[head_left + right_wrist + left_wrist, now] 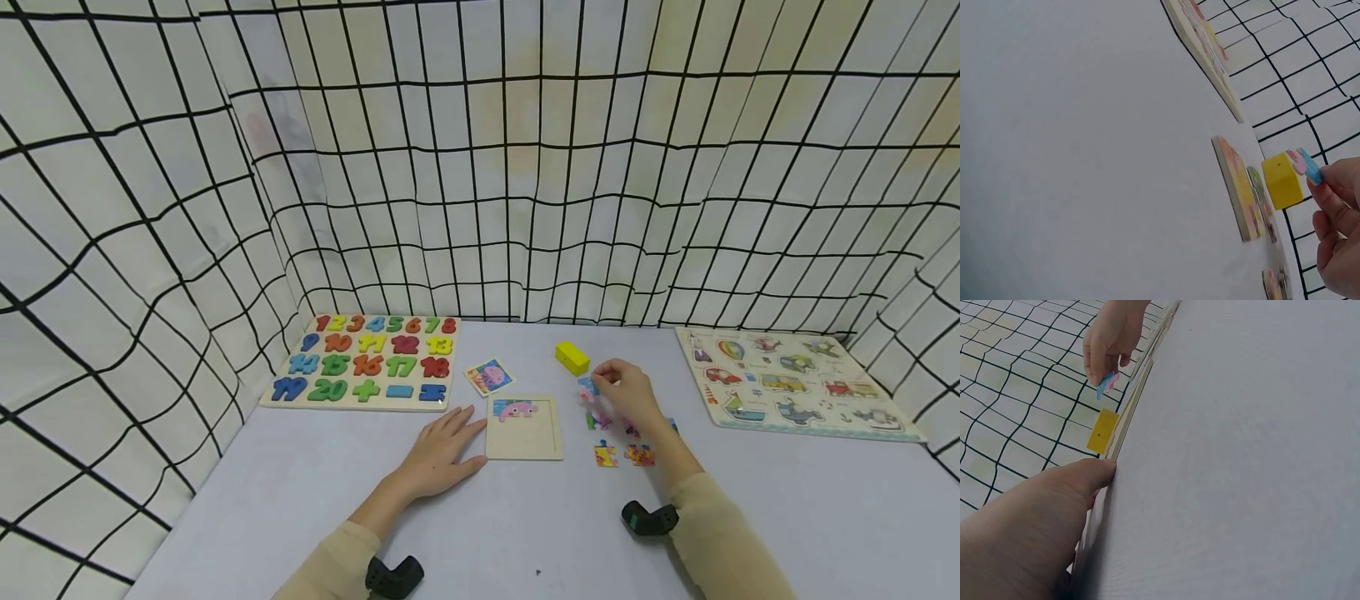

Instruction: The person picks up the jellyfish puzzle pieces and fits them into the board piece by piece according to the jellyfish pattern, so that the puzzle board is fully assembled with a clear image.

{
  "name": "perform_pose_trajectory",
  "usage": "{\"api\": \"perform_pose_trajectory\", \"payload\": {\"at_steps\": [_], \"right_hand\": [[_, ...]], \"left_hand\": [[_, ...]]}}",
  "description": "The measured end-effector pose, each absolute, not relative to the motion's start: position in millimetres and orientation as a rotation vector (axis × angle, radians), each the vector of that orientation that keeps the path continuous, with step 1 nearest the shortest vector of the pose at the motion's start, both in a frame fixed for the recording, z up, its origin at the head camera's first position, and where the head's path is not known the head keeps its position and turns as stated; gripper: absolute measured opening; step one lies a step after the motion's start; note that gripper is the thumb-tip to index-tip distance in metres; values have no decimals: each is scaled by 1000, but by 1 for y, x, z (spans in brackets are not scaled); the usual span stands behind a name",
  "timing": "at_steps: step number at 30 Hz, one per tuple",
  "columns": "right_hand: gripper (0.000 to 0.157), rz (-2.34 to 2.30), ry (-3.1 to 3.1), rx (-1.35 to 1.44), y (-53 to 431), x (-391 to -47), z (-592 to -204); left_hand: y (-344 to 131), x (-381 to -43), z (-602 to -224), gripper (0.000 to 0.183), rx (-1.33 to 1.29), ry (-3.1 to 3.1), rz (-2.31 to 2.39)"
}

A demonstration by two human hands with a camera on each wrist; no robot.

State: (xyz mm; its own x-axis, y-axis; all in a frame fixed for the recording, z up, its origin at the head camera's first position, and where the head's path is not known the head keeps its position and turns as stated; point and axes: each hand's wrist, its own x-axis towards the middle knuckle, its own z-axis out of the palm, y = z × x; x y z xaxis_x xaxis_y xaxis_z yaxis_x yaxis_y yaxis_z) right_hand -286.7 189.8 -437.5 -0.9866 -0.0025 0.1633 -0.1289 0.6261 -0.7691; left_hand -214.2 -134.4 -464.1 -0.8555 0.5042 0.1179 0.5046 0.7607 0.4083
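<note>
My right hand [628, 396] pinches a small blue and pink jigsaw piece [1304, 164] between thumb and fingertips, raised above the table in the right wrist view. Below it lie several loose jigsaw pieces [605, 454], some partly hidden by the hand and forearm. A square wooden puzzle tray [525, 443] sits in front of me, with joined pieces showing a pink figure on blue [517, 408] along its upper left. Palm down, my left hand [442, 454] rests on the table with fingers spread, its thumb and fingertips right at the tray's left edge.
A small picture card [489, 377] lies behind the tray, and a yellow block [572, 357] stands near the right hand. At the back left is a number board [360, 407]; at the right, a vehicle picture board [810, 429]. Black netting [540, 200] encloses the back and sides.
</note>
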Motion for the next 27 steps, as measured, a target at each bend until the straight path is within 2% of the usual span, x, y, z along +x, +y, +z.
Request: {"api": "perform_pose_trajectory", "payload": {"at_steps": [13, 27], "right_hand": [[9, 1300, -2679, 276, 154, -283, -440], [5, 1320, -2727, 191, 125, -283, -454]], "left_hand": [[-134, -213, -463, 57, -844, -2949, -689], [-134, -213, -463, 58, -834, -2959, -686]]}}
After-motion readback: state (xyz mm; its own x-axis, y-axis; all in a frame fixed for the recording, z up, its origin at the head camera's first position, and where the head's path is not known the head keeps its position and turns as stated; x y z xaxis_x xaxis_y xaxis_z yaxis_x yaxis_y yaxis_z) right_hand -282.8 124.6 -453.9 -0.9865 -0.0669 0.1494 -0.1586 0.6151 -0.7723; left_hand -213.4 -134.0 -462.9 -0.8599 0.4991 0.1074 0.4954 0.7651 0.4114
